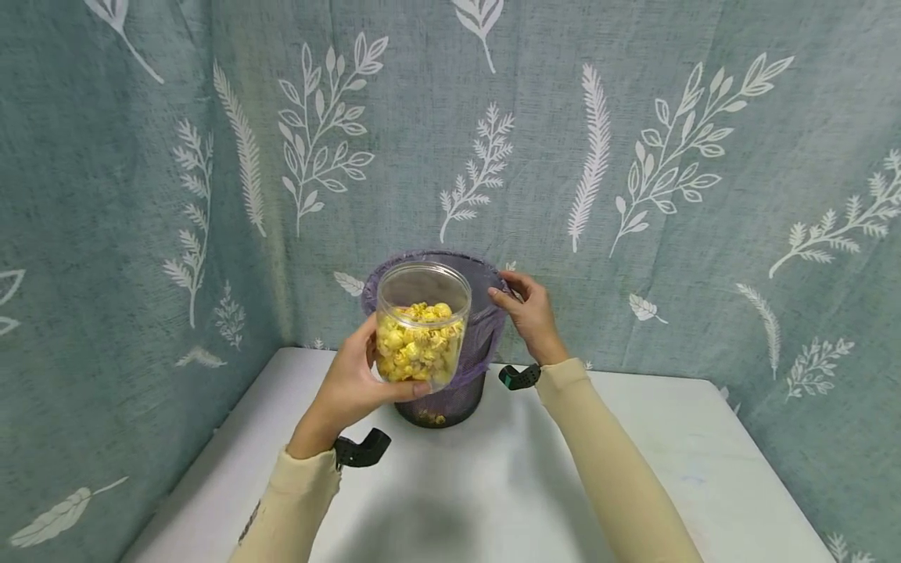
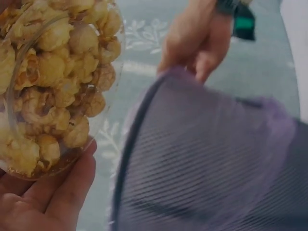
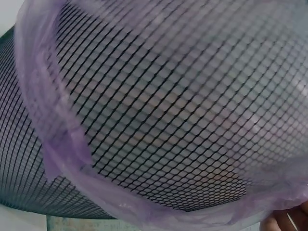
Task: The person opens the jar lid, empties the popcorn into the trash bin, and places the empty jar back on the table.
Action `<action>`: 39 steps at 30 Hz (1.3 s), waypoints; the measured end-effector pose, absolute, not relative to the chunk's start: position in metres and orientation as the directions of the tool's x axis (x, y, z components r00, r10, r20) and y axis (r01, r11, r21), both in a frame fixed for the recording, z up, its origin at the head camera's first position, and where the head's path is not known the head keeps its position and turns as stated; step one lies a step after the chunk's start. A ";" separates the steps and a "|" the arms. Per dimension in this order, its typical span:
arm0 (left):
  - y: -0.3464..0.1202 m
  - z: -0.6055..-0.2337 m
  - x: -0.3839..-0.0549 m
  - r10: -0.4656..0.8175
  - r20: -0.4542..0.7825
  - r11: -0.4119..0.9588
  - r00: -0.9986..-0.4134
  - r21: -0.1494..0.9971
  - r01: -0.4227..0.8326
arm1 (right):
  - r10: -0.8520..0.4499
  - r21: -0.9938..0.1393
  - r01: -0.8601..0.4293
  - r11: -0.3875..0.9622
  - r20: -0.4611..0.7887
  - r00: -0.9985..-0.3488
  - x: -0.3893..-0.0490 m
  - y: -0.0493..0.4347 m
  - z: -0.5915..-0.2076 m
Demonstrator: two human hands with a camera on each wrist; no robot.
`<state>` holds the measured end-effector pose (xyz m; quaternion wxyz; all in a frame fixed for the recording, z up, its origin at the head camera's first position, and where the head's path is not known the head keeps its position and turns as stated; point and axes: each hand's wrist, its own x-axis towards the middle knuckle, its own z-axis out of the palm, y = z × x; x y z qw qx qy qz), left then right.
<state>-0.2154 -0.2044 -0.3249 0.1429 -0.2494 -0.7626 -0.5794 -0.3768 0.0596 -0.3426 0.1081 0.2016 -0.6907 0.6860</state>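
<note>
My left hand (image 1: 352,383) grips a clear, lidless jar (image 1: 425,281), its thumb across the lower front. Yellow popcorn (image 1: 418,348) fills roughly the lower two thirds of it. Just behind the jar is a dark mesh wastebasket (image 1: 461,410), partly hidden by it. A thin purple bag (image 1: 493,336) lines the basket and folds over its rim. My right hand (image 1: 531,313) pinches the bagged rim at the right, thumb towards the opening. In the left wrist view the popcorn jar (image 2: 62,96) appears beside the basket's mesh side (image 2: 192,159).
The basket stands on a white table (image 1: 633,438) near its back edge. Some yellow bits (image 1: 438,420) show through the mesh at the basket's bottom. Grey-green leaf-print curtains (image 1: 535,156) hang behind and at both sides. A black strap device (image 1: 362,450) is on each wrist.
</note>
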 end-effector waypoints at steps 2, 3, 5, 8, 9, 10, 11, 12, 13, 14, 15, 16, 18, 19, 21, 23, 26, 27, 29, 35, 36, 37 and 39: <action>-0.210 -0.314 -0.222 0.215 0.493 0.223 -0.843 0.816 0.534 | -0.126 -0.902 -0.432 -0.008 0.430 -0.894 -0.377 0.061 -0.344; -0.212 -0.309 -0.225 0.214 0.486 0.225 -0.847 0.819 0.527 | -0.125 -0.898 -0.440 -0.003 0.436 -0.891 -0.377 0.062 -0.345; -0.216 -0.297 -0.231 0.221 0.467 0.233 -0.856 0.827 0.511 | -0.126 -0.893 -0.451 0.011 0.446 -0.886 -0.376 0.062 -0.345; -0.221 -0.280 -0.242 0.230 0.428 0.247 -0.874 0.843 0.478 | -0.129 -0.888 -0.459 0.021 0.452 -0.882 -0.375 0.063 -0.343; -0.223 -0.274 -0.246 0.231 0.413 0.263 -0.881 0.845 0.465 | -0.131 -0.889 -0.458 0.021 0.452 -0.883 -0.374 0.063 -0.342; -0.225 -0.268 -0.250 0.231 0.397 0.282 -0.888 0.846 0.452 | -0.131 -0.890 -0.456 0.020 0.449 -0.884 -0.375 0.063 -0.342; -0.227 -0.262 -0.255 0.231 0.388 0.301 -0.892 0.844 0.444 | -0.127 -0.891 -0.455 0.017 0.449 -0.884 -0.375 0.063 -0.342; -0.228 -0.257 -0.259 0.232 0.381 0.321 -0.895 0.839 0.440 | -0.126 -0.891 -0.454 0.013 0.449 -0.885 -0.376 0.063 -0.342; -0.230 -0.251 -0.264 0.231 0.376 0.344 -0.897 0.831 0.437 | -0.125 -0.890 -0.455 0.010 0.451 -0.884 -0.376 0.064 -0.342; -0.231 -0.245 -0.268 0.230 0.375 0.367 -0.898 0.822 0.437 | -0.123 -0.889 -0.458 0.011 0.454 -0.883 -0.376 0.064 -0.342; -0.232 -0.239 -0.273 0.228 0.380 0.388 -0.896 0.809 0.442 | -0.121 -0.887 -0.462 0.010 0.457 -0.881 -0.377 0.064 -0.342; -0.233 -0.233 -0.277 0.225 0.388 0.418 -0.894 0.790 0.448 | -0.118 -0.884 -0.468 0.011 0.464 -0.878 -0.377 0.063 -0.342; -0.234 -0.222 -0.285 0.224 0.395 0.467 -0.891 0.759 0.454 | -0.116 -0.880 -0.475 0.015 0.471 -0.875 -0.377 0.064 -0.342; -0.235 -0.217 -0.289 0.221 0.395 0.491 -0.891 0.745 0.452 | -0.115 -0.878 -0.479 0.016 0.474 -0.873 -0.377 0.064 -0.342; -0.236 -0.210 -0.296 0.220 0.392 0.537 -0.893 0.716 0.446 | -0.117 -0.875 -0.484 0.016 0.479 -0.870 -0.378 0.064 -0.343; -0.237 -0.205 -0.301 0.224 0.371 0.576 -0.901 0.696 0.429 | -0.123 -0.873 -0.488 0.015 0.483 -0.867 -0.379 0.064 -0.343; -0.238 -0.200 -0.310 0.231 0.342 0.632 -0.911 0.659 0.408 | -0.133 -0.869 -0.494 0.014 0.489 -0.862 -0.380 0.064 -0.343; -0.239 -0.199 -0.313 0.235 0.336 0.652 -0.912 0.641 0.404 | -0.134 -0.867 -0.497 0.013 0.491 -0.861 -0.380 0.064 -0.343; -0.238 -0.195 -0.319 0.247 0.329 0.693 -0.911 0.597 0.403 | -0.134 -0.865 -0.501 0.011 0.496 -0.858 -0.380 0.064 -0.343; -0.234 -0.185 -0.337 0.288 0.295 0.781 -0.911 0.478 0.402 | -0.135 -0.865 -0.502 0.021 0.495 -0.858 -0.380 0.064 -0.342; -0.233 -0.184 -0.340 0.295 0.284 0.790 -0.912 0.464 0.400 | -0.135 -0.865 -0.501 0.023 0.494 -0.859 -0.380 0.064 -0.342; -0.232 -0.182 -0.342 0.302 0.273 0.798 -0.913 0.453 0.399 | -0.133 -0.867 -0.497 0.026 0.490 -0.861 -0.380 0.064 -0.342; -0.230 -0.180 -0.346 0.313 0.256 0.808 -0.915 0.434 0.398 | -0.130 -0.868 -0.495 0.031 0.487 -0.864 -0.380 0.065 -0.343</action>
